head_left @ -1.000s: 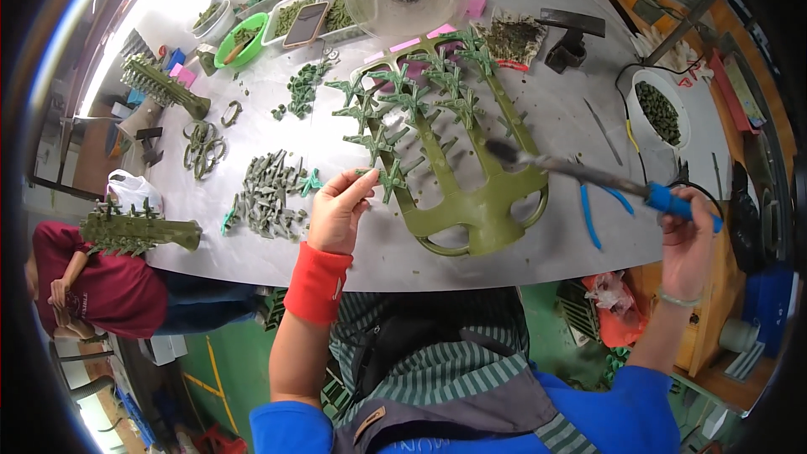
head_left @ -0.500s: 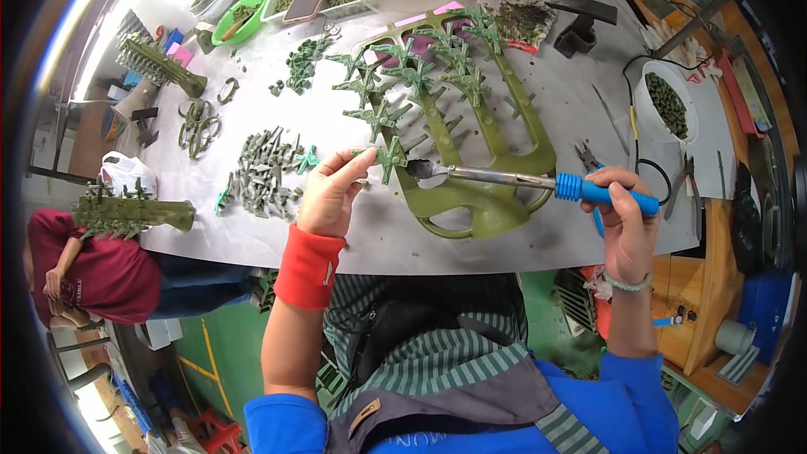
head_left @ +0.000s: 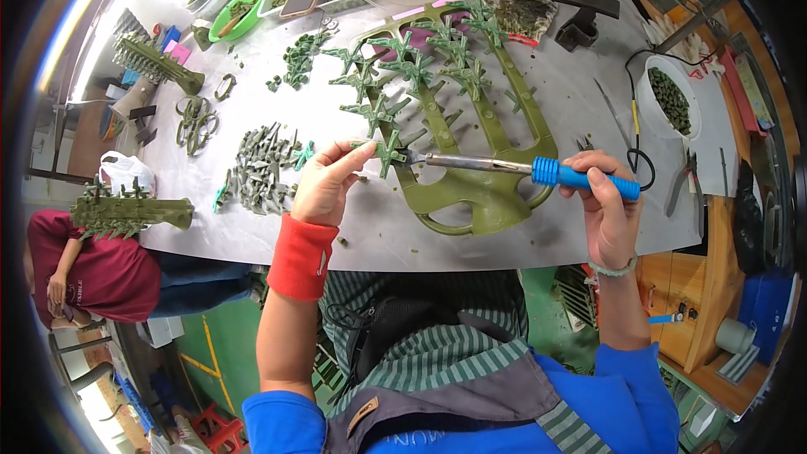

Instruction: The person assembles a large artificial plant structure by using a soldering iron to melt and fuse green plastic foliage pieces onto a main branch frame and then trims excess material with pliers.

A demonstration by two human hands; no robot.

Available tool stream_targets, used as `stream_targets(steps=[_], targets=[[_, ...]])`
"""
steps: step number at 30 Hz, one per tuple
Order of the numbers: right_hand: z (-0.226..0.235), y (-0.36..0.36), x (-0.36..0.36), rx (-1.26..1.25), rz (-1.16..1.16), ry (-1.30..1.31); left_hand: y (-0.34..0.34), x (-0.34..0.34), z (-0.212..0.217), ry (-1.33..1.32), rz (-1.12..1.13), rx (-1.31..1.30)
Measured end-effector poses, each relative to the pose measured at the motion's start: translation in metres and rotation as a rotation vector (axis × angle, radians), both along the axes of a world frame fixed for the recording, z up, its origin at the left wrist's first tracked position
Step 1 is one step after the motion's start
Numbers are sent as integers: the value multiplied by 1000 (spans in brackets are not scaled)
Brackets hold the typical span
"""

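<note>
- From where I watch, my left grip point(head_left: 324, 183), a bare hand below which a red wristband point(head_left: 300, 256) sits, is closed to a pinch: thumb and fingertip have hold of one arm of a green star-shaped piece point(head_left: 387, 154). Holding it by that outer arm probably steadies it while sparing my fingers from the tool.
- That piece sits at the left-hand rail of the olive-green frame point(head_left: 503, 202), near its lower end; I cannot tell whether it is already fixed there.
- My right grip point(head_left: 609, 208) is wrapped around the blue handle of an iron-like tool point(head_left: 479, 163), well back from the metal, presumably because the shaft can get hot.
- The shaft crosses the frame almost level, its tip right beside the piece; whether they touch is too small to tell.
- The frame lies on the bench point(head_left: 420, 255) with its broad end toward me, which seems to bring the rail within both hands' reach.
- A heap of grey-green parts point(head_left: 261, 172) lies near my left grip, likely for easy picking.
- On the right, pliers point(head_left: 687, 181) and a white tub point(head_left: 694, 113) of green pellets stand apart, perhaps leaving the tool arm room.
</note>
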State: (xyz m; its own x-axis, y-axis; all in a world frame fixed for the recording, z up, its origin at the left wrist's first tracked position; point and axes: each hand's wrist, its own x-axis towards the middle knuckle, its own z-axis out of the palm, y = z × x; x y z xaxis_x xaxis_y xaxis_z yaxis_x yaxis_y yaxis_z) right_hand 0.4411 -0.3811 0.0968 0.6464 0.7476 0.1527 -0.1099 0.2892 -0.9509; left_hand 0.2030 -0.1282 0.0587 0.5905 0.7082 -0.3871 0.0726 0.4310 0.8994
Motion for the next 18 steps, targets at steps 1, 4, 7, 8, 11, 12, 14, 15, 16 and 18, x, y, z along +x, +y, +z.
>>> stream_targets(steps=[1, 4, 7, 8, 11, 12, 14, 15, 16, 18], targets=[[-1, 0, 0, 4, 6, -2, 0, 0, 2, 20, -1, 5], [-3, 2, 1, -2, 0, -20, 1, 0, 0, 40, -10, 12], [-5, 2, 3, 0, 9, -61, 2, 1, -1, 38, -18, 12], [-3, 1, 4, -2, 7, -61, 2, 2, -2, 38, -17, 9], [6, -5, 7, -16, -4, -96, 2, 4, 1, 60, -17, 15], [8, -7, 8, -25, -14, -98, 3, 3, 0, 60, -18, 14], [14, -11, 10, -34, -24, -101, 6, 2, -1, 67, -21, 21], [17, -14, 11, -31, -31, -100, 6, 2, -1, 67, -21, 20], [20, -17, 12, -28, -37, -100, 6, 1, -1, 63, -22, 20], [21, -23, 14, -30, -31, -86, 6, 0, 0, 60, -15, 22]])
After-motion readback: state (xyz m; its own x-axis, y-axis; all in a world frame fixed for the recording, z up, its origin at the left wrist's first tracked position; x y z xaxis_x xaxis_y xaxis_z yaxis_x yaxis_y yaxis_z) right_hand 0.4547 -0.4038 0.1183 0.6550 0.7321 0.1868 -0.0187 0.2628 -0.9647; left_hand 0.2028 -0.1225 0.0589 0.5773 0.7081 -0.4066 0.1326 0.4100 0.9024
